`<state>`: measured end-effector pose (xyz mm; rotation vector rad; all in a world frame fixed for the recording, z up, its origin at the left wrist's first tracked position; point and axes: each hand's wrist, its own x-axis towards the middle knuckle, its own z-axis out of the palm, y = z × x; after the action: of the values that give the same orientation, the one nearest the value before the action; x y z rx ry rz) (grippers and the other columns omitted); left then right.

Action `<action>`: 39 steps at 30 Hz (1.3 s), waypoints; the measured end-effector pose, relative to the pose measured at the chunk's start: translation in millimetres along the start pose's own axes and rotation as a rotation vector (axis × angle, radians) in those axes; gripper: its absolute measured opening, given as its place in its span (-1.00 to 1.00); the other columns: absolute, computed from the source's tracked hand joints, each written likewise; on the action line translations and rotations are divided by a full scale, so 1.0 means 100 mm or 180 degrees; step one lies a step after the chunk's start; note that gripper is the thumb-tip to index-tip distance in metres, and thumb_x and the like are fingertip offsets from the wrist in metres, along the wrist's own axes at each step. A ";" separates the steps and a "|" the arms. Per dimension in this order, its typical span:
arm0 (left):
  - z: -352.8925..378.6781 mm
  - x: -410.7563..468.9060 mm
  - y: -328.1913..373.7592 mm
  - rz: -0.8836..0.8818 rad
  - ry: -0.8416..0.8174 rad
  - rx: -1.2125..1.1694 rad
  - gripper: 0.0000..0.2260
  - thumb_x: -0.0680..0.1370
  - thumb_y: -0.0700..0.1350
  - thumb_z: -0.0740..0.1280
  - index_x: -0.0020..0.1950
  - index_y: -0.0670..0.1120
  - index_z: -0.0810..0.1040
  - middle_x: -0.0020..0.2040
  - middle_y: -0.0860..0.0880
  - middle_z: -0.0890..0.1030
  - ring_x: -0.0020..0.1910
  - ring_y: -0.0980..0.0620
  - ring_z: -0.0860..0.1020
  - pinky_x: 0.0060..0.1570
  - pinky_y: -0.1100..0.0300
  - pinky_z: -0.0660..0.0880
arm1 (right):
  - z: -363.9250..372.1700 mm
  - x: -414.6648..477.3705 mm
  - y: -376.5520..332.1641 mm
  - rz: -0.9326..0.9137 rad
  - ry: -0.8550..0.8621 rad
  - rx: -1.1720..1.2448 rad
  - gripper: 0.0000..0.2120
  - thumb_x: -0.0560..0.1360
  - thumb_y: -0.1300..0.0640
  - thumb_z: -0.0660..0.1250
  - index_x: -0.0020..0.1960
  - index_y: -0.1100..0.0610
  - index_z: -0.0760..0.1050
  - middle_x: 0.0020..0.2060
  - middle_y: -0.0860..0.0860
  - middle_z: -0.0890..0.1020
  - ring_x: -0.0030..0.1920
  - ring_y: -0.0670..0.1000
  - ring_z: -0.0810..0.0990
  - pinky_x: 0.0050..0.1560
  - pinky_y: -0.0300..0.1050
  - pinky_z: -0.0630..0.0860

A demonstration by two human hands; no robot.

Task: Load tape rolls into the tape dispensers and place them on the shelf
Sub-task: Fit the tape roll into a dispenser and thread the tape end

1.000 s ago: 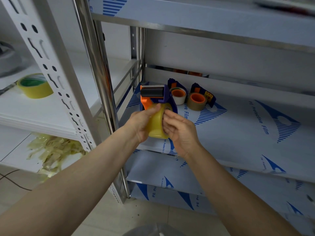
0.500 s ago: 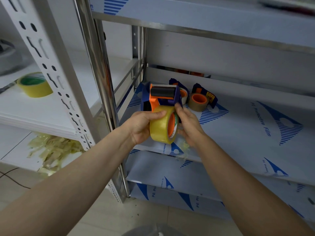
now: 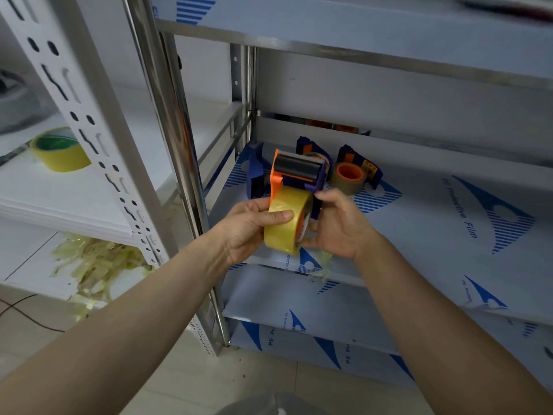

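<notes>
Glossy yellow tape roll [image 3: 284, 223] on an orange-and-purple plastic tape dispenser [image 3: 296, 172], held up in both hands.
The left hand [image 3: 248, 226] grips the roll, thumb laid across its outer face. The right hand [image 3: 338, 226] clasps the dispenser's purple side, fingers curled round it, black roller uppermost. The pair hangs in the air just above the front edge of the film-covered metal shelf [image 3: 419, 235]. At the back of it, a brown tape roll with an orange core [image 3: 348, 176] lies among other purple dispensers [image 3: 254, 172].
</notes>
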<state>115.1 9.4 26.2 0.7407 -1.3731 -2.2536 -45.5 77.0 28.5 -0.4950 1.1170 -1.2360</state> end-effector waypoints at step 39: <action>0.26 0.16 0.05 0.0312 0.0520 -0.0777 -0.84 0.53 -0.22 0.19 0.07 -0.17 0.48 -0.03 -0.15 0.51 -0.10 -0.05 0.49 -0.07 0.10 0.45 | 0.07 -0.05 0.34 -0.0393 0.0332 0.1443 -0.77 0.57 0.27 0.12 0.13 0.14 0.49 -0.01 0.19 0.61 -0.01 0.16 0.59 -0.36 -0.17 0.59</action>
<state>86.6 15.7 37.1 0.7379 -1.0148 -2.1800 -22.4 90.1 5.5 -0.1572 0.8628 -1.5843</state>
